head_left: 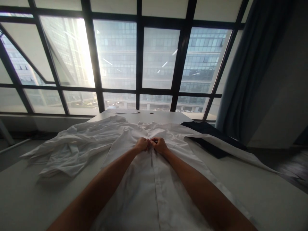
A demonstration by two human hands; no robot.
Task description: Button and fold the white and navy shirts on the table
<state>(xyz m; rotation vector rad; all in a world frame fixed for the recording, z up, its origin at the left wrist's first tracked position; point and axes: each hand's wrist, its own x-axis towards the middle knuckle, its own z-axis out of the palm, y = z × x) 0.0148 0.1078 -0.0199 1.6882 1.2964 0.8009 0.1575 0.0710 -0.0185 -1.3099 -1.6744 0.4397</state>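
Observation:
A white shirt [141,195] lies spread on the table, its front button placket running down the middle toward me. Both arms reach forward over it. My left hand [142,144] is closed, pinching the left side of the placket in the upper part of the shirt. Right beside it, my right hand [158,145] is closed too, with thumb and finger pinching the placket's other edge. The hands almost touch. Any button between the fingertips is too small to make out. The fabric puckers around the hands.
Another crumpled white garment [74,147] lies to the left. A dark folded cloth [211,131] is on the right, partly beneath the shirt's sleeve. The white table [260,189] extends toward large framed windows [115,54]. A dark curtain [250,70] hangs at the right.

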